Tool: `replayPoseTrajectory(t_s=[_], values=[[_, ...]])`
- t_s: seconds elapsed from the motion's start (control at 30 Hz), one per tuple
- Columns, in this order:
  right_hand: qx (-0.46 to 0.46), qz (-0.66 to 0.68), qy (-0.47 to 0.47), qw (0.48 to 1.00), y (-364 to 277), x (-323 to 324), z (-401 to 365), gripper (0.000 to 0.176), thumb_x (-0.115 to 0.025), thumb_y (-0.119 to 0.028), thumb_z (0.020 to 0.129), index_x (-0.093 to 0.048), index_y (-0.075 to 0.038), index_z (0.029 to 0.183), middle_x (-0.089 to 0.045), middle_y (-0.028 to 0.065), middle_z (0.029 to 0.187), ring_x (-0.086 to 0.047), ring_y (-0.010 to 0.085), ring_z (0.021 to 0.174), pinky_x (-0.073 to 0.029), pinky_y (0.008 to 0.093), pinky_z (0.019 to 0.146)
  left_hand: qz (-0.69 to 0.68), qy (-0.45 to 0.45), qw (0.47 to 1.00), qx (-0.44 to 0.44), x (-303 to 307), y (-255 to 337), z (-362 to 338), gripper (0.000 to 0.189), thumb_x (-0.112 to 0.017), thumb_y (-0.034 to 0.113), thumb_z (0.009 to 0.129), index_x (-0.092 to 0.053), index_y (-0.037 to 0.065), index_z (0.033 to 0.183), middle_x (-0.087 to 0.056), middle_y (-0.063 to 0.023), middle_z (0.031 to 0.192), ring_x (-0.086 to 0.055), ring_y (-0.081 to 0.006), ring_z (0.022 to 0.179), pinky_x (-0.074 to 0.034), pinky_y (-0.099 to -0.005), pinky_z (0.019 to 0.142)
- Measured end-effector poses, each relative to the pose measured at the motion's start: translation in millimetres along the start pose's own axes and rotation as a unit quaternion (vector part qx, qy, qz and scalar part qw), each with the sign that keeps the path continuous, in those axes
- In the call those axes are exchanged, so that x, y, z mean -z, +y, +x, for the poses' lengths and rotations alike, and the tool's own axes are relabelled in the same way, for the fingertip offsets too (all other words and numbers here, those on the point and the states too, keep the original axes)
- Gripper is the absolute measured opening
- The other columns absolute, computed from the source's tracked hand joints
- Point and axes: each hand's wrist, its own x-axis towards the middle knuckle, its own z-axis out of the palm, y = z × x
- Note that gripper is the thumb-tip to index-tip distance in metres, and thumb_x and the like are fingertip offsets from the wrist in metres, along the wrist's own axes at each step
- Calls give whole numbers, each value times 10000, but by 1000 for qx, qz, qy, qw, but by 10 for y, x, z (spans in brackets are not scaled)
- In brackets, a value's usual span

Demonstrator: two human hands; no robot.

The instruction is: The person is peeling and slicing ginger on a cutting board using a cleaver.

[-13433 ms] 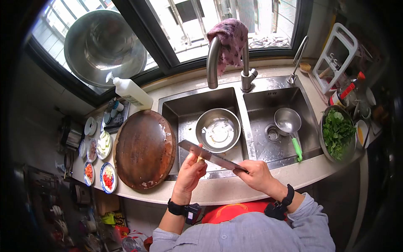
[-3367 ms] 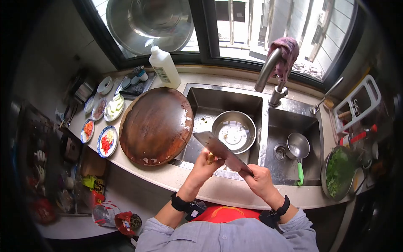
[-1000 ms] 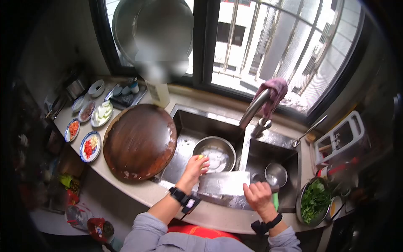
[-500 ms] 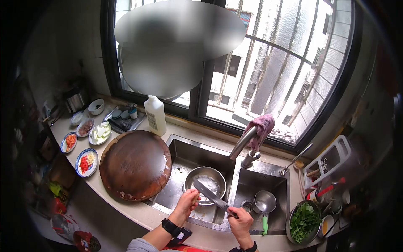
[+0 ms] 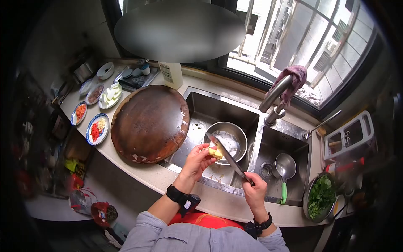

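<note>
My left hand (image 5: 196, 163) pinches a small yellow piece of ginger (image 5: 215, 153) between thumb and fingers. In my right hand (image 5: 255, 188) is a kitchen knife (image 5: 228, 156), its handle gripped and its blade slanting up to the left. The blade lies against or right beside the ginger; contact is hard to make out. Both hands are over the front of the left sink basin (image 5: 202, 108). Just beyond them a metal bowl (image 5: 241, 135) sits in that basin with whitish, shiny contents, partly hidden by the knife.
A thick round chopping board (image 5: 149, 122) lies left of the sink. Further left stand plates of cut food, including a red-and-white one (image 5: 97, 129). A green-handled pan (image 5: 285, 165) rests in the right basin under the faucet (image 5: 277, 94). Leafy greens (image 5: 322, 196) fill a bowl at right.
The view has tilted downward, so the counter sits higher in the picture. My left hand has turned, bringing the ginger into sight next to the blade. The knife stays in my right hand.
</note>
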Motion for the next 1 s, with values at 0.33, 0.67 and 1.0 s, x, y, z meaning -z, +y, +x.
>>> replayPoseTrajectory(t_s=[0.33,0.67,1.0], values=[[144,-86,-18,986,-167,-127,5,183,-589,-14,630,-633,-76,797,-566,51,632,-540,208,536,-395,297,492,-99,-15,994,31,93,18,-58,251,-587,136,796,-545,-20,988,-548,-187,1083,-550,-289,1003,-469,-351,870],[198,-141,-10,970,-154,-101,39,237,-575,-6,604,-617,-104,816,-522,28,584,-496,180,490,-336,288,470,-75,-91,989,93,58,48,-124,479,-554,288,823,-404,63,1218,-571,-92,1012,-569,-196,915,-461,-321,825],[166,-88,-57,981,-125,-56,73,187,-638,-58,659,-639,-94,843,-552,77,629,-549,239,550,-415,317,477,132,-131,982,35,-29,112,-209,472,-554,97,832,-339,111,1251,-496,-2,810,-391,-52,476,-278,-182,385]])
